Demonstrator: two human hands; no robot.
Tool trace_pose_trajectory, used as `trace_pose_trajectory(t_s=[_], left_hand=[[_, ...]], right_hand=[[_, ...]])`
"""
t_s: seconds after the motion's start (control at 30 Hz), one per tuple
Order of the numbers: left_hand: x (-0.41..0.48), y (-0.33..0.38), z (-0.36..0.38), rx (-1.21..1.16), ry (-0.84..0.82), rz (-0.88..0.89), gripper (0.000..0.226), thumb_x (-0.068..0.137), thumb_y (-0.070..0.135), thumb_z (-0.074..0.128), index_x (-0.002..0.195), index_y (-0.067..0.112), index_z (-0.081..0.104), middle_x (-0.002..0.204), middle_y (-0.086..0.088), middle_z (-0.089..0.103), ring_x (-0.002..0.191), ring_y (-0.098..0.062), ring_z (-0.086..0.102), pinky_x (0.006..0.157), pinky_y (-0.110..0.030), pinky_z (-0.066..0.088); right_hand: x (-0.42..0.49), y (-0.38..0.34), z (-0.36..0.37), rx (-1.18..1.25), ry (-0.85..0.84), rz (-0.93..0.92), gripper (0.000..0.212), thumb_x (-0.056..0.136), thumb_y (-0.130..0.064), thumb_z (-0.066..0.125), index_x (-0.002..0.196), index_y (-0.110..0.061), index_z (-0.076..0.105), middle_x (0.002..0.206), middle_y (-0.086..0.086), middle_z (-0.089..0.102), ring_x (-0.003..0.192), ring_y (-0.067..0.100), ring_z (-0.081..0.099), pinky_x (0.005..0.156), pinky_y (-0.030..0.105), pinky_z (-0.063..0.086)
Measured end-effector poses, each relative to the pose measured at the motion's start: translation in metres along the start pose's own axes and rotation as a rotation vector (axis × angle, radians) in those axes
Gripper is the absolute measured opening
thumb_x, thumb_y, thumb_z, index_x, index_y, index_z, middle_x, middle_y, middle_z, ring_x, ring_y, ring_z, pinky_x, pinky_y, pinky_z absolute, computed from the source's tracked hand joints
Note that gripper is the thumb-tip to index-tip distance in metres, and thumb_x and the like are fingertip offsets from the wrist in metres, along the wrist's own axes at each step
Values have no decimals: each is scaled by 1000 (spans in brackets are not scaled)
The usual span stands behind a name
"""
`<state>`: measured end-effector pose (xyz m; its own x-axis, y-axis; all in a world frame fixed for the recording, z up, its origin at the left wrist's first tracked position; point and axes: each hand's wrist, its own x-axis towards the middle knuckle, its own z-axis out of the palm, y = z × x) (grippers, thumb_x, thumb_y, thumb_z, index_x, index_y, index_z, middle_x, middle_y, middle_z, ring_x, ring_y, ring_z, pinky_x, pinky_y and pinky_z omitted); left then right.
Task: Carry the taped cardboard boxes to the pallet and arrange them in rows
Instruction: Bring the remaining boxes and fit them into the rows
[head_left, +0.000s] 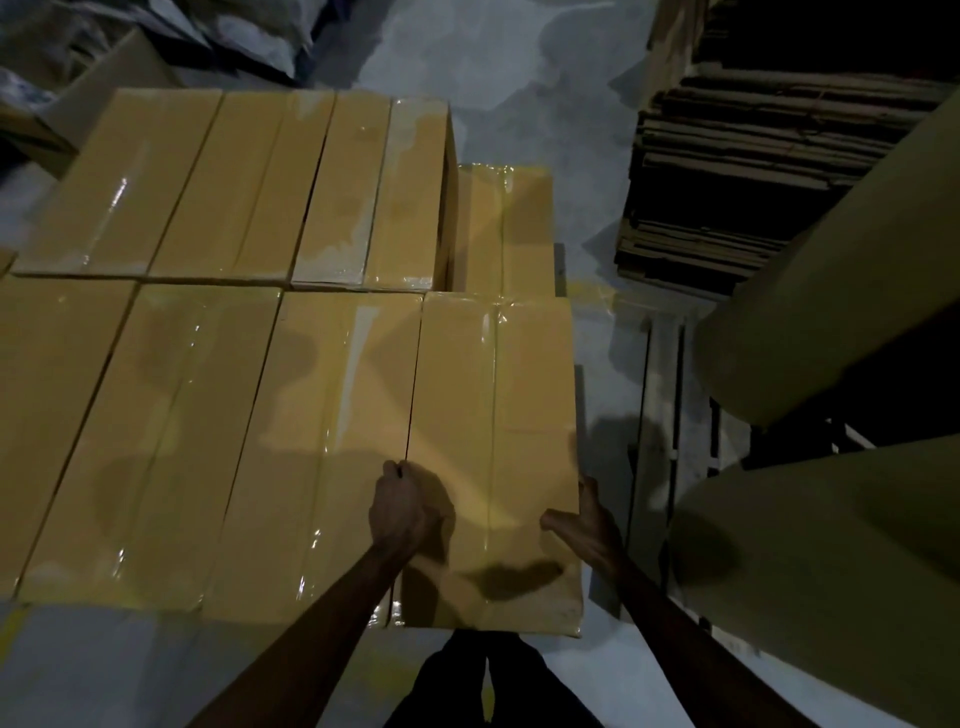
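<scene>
A taped cardboard box lies at the right end of the near row, flush against its neighbour. My left hand rests on its top left edge, fingers hooked into the seam between the two boxes. On the box's right side my right hand presses with the thumb on top. Several more taped boxes form a far row, and one lower box sits at that row's right end. The pallet beneath is almost wholly hidden.
A stack of flattened dark cardboard stands at the right rear. Large pale rolls and another crowd the right side. Grey floor runs behind the boxes. My legs stand at the near edge.
</scene>
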<state>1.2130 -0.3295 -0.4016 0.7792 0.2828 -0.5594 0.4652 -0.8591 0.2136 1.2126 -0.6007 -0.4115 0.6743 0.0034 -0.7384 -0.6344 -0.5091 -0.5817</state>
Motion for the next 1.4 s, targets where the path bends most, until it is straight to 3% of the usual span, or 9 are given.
trace_pose_trajectory(t_s=[0.2,0.33,0.53,0.7,0.9,1.03,1.13,1.3,1.4], left_hand=[[-4,-10,7,177,27,91,99,81,43,84,156,7,31,153,-8,29,129,-31,46,93,-38,55],[-7,-30,4,239,-92,204,127,71,59,87,162,9,13,169,-7,8,144,-36,31,106,-49,47],[-26,-71,7,470,-267,429,156,65,59,90,160,14,-24,167,-6,-31,158,-36,-10,122,-61,24],[-36,-90,13,524,-277,508,166,56,63,93,159,11,-26,164,-7,-37,157,-38,-18,124,-62,19],[-38,-91,12,568,-256,499,166,57,61,94,152,14,-34,158,-6,-42,157,-36,-18,125,-56,13],[-43,-82,11,616,-249,488,163,60,60,92,156,10,-31,160,-11,-39,157,-39,-16,125,-56,12],[-40,-80,7,555,-274,469,162,59,63,92,160,11,-23,170,-10,-25,159,-38,-7,125,-56,15],[-56,-75,-10,19,-177,363,144,58,94,67,165,19,6,168,-5,29,145,-31,42,113,-51,40],[-76,-84,-20,-271,-24,282,117,81,71,72,166,17,13,171,-3,24,150,-27,37,115,-41,38]], right_hand=[[13,17,7,24,-45,27,137,51,-58,82,163,-35,4,157,4,44,135,31,50,108,50,47],[15,41,13,-21,-63,23,137,53,-64,80,160,-42,-3,159,4,43,137,30,49,109,51,46],[-34,36,18,-357,-59,-233,119,82,-57,79,162,-43,-8,173,-4,-7,154,28,26,113,46,40],[-53,62,17,-563,-142,-224,132,66,-83,76,158,-51,-13,172,-4,-14,152,33,30,105,45,47],[-61,67,22,-691,-153,-227,142,69,-45,94,159,-47,-17,173,2,-4,142,37,45,96,45,51],[-60,66,19,-690,-160,-234,142,69,-47,93,161,-41,-15,172,7,6,142,39,44,101,48,50],[-57,61,20,-700,-99,-237,131,64,-75,81,163,-42,1,170,9,7,150,42,26,113,53,40],[-69,8,38,-680,117,-373,95,78,-78,64,156,-31,35,172,11,-4,158,38,1,123,54,22],[-79,-34,66,-741,114,-545,96,80,-80,58,159,-32,33,173,10,-8,158,36,-4,126,56,15]])
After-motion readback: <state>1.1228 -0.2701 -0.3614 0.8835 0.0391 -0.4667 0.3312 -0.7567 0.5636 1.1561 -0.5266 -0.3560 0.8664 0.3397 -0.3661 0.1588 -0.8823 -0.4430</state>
